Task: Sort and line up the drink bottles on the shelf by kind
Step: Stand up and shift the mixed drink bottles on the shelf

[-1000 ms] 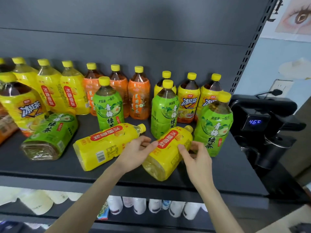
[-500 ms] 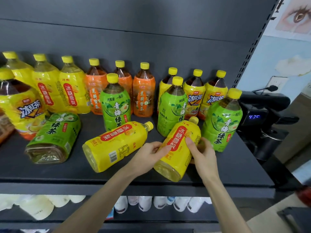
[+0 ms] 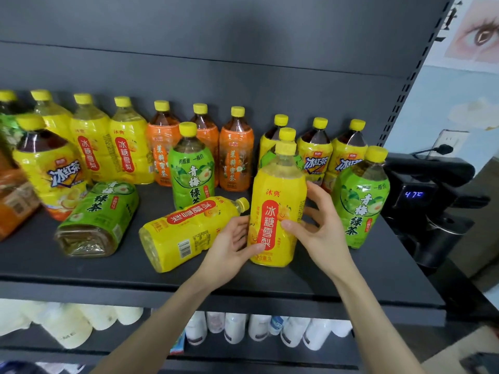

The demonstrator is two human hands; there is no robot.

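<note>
Left hand and right hand curl fingers round the pear bottle, apparently standing; lift straight, clearing the fallen bottle left of it.

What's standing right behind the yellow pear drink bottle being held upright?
A green-labelled bottle: only its yellow cap and slivers of green label show past the pear drink bottle, held by the left hand and right hand. Its label text is covered.

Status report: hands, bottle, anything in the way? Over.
Hands: left hand and right hand grip upright yellow bottle at shelf front. Beside it, left: lying yellow bottle, lying green bottle.
</note>
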